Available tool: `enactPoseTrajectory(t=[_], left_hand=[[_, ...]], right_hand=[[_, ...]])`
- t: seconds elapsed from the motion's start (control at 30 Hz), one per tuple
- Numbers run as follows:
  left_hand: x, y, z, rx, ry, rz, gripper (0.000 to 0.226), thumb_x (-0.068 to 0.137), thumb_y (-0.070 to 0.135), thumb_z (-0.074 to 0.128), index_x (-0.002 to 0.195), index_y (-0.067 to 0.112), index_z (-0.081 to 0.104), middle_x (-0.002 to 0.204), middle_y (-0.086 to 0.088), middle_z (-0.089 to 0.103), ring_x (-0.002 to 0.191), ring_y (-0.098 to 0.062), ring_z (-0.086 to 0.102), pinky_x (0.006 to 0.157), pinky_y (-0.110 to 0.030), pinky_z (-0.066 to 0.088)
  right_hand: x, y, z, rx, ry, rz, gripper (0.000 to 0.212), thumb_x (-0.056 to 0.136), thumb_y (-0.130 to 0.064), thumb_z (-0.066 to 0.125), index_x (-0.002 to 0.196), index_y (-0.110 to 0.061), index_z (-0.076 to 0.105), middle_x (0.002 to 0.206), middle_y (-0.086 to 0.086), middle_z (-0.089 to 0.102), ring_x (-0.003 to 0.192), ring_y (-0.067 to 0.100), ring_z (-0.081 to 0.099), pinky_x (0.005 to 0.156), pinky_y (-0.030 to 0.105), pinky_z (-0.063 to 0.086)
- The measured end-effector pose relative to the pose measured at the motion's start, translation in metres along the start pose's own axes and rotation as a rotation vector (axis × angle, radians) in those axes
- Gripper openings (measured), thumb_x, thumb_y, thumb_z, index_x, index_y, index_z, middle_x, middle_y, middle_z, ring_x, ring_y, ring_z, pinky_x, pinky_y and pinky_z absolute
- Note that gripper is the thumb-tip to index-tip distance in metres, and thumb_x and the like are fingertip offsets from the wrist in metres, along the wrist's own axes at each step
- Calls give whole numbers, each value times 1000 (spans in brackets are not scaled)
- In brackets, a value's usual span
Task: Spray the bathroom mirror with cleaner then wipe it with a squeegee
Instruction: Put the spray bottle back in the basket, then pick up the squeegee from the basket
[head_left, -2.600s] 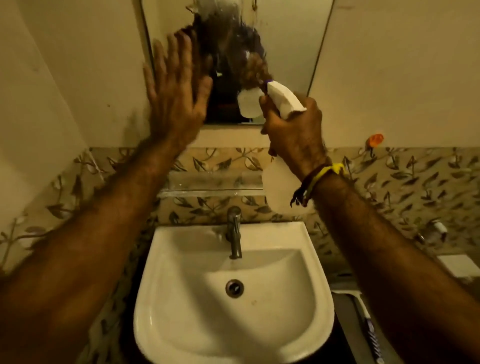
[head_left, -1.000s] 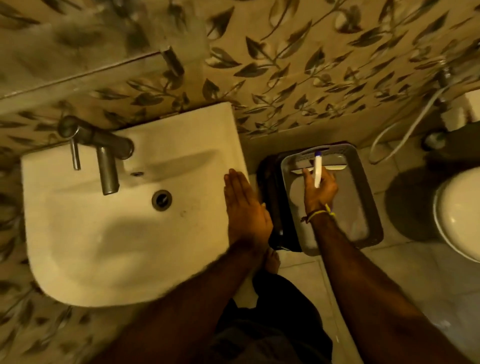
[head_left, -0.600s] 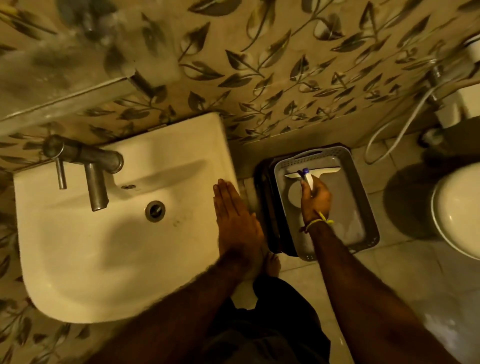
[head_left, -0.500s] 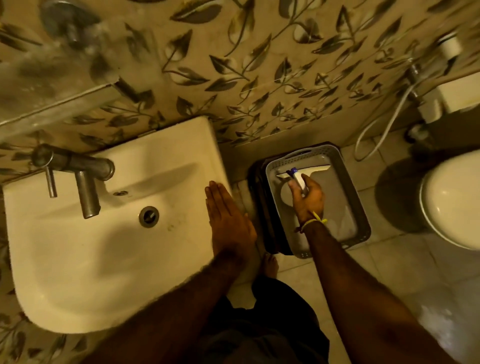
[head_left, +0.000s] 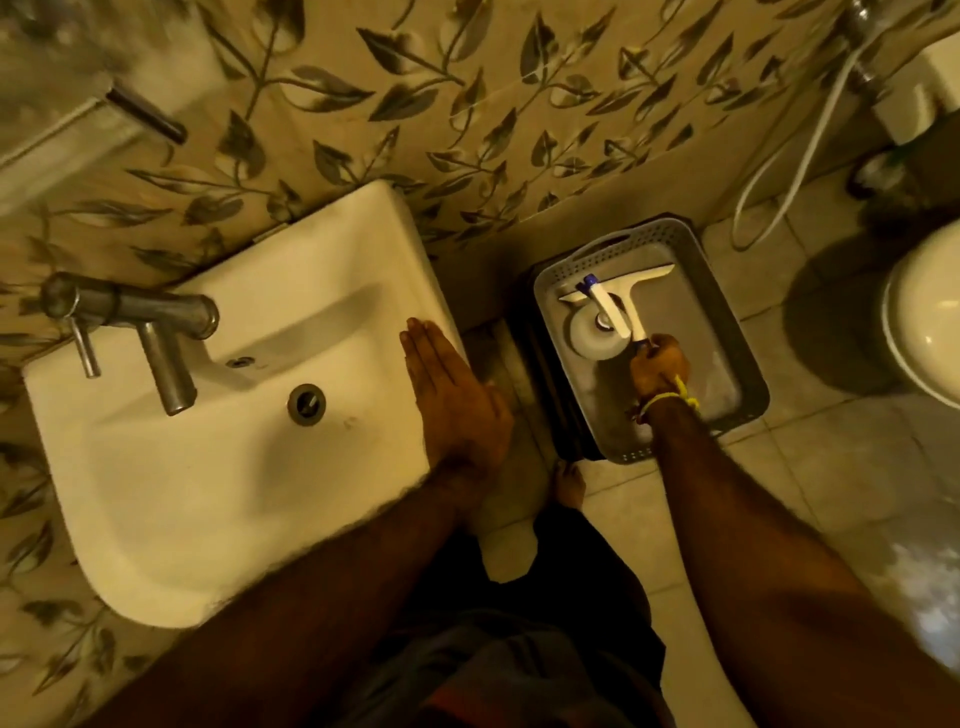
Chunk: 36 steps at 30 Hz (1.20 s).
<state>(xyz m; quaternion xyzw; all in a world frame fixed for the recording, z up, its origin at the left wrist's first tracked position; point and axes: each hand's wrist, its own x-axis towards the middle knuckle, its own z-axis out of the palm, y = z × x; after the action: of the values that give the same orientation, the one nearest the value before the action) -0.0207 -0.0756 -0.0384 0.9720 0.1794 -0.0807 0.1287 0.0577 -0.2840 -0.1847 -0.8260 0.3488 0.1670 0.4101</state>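
Looking down, the mirror is out of view. A grey basket (head_left: 737, 332) sits on the floor right of the sink. In it stands the white spray bottle (head_left: 589, 340), its blue nozzle tip pointing toward the wall. The white squeegee (head_left: 626, 291) lies across the bottle, blade toward the wall and handle toward me. My right hand (head_left: 660, 366) is inside the basket, fingers curled around the end of the squeegee handle. My left hand (head_left: 452, 395) rests flat, fingers together, on the right rim of the white sink (head_left: 208, 493).
A metal tap (head_left: 156, 338) stands at the sink's left. A toilet bowl (head_left: 924, 332) is at the right edge, with a hose (head_left: 810, 140) along the leaf-patterned wall. The basket rests on a dark stand. My bare foot (head_left: 569, 483) is on the tiled floor below it.
The view dropped from the mirror to the floor. My right hand set the spray bottle in the basket, let go and closed on the squeegee handle. My left hand moved from mirror to sink rim.
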Motion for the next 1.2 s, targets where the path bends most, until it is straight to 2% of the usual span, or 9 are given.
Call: enactPoseTrajectory(t=[0.13,0.33,0.43,0.5,0.67,0.83,1.0,1.07,1.2], left_hand=[[1,-2,2,19,12,4,96,91,34,51,155,-3,-11,165,-25,-8,154,-40,-5,124,-52,19],[0,-4,9,17,55,29,94,91,34,52,156,1,-8,166,-23,-6,155,-39,-4,124,-51,19],[-1,-2,6,16,51,35,95,91,33,53,156,-2,-8,166,-24,-6,154,-39,-4,124,-52,19],[-2,1,4,16,36,27,95,92,33,53,155,-5,-8,165,-25,-6,154,-40,-5,124,-51,18],[-3,3,-2,33,-8,14,96,94,35,52,154,-8,-9,164,-28,-9,153,-43,-6,125,-51,14],[-5,5,-12,23,-37,21,97,94,40,52,155,-10,-6,164,-30,-6,153,-44,-4,127,-48,6],[-3,-2,-31,19,-128,37,99,96,46,52,155,-7,-8,165,-27,-7,154,-41,-4,127,-45,7],[0,-14,-47,-35,-181,61,91,99,40,52,157,-3,-4,166,-23,-3,155,-37,-2,125,-45,3],[-7,-38,-89,-136,-49,176,78,101,35,50,160,9,6,169,-13,2,156,-29,-2,125,-43,-1]], right_hand=[[19,-4,8,27,-88,-26,31,88,-13,64,114,4,65,111,30,66,102,41,64,71,36,44],[33,-5,-3,-123,-203,2,30,81,-22,71,105,-4,71,99,23,71,89,37,68,70,34,48],[28,-21,-17,-84,-123,-14,30,88,-25,64,109,-4,68,101,21,68,88,32,64,70,34,49],[22,-34,-30,-76,-95,-67,32,93,-27,60,108,0,69,99,23,67,92,32,64,82,40,54],[-11,-70,-73,-122,57,-135,33,90,-20,57,115,1,67,117,27,66,110,44,61,89,47,52],[-70,-96,-112,5,179,-184,28,86,-15,59,108,-2,71,111,24,69,106,40,63,82,38,51],[-146,-115,-129,133,292,-184,29,88,-21,62,109,-2,69,109,21,69,103,37,63,73,31,45],[-181,-128,-128,151,327,-223,28,89,-20,61,110,-3,69,110,19,69,103,36,63,77,33,48],[-251,-161,-126,264,378,-301,30,90,-20,60,112,-1,66,109,19,69,102,33,64,86,40,52]])
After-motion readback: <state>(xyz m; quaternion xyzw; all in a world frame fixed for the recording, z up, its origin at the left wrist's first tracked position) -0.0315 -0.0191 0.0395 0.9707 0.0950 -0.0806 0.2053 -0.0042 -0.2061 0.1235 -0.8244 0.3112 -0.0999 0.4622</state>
